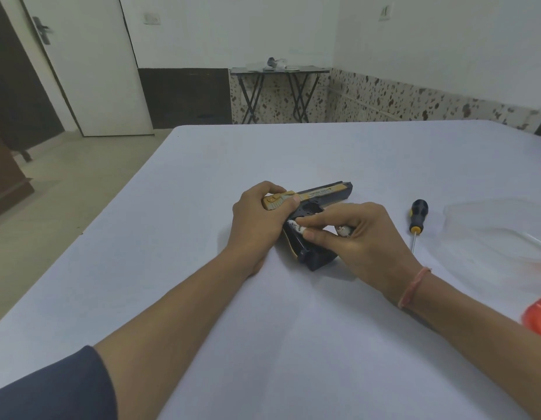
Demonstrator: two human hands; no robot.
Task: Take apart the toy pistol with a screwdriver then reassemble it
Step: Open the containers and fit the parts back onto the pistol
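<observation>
Pistol (pixel 323 194) rests near the middle of the table (pixel 293 344), left hand (pixel 257 221) curled round its rear end, right hand (pixel 364 234) pinching a small white piece (pixel 293 226) against its handle; screwdriver (pixel 417 216) lies toward the right edge.

You work in soft, even room light, rather dim and with a cool bluish tint. Your right hand (pixel 354 234) throws only a faint, soft shadow on the table (pixel 323 153). The wide lens bends the door (pixel 90 71) near the left edge. The orange thing (pixel 537 313) at the right border is blurred.
</observation>
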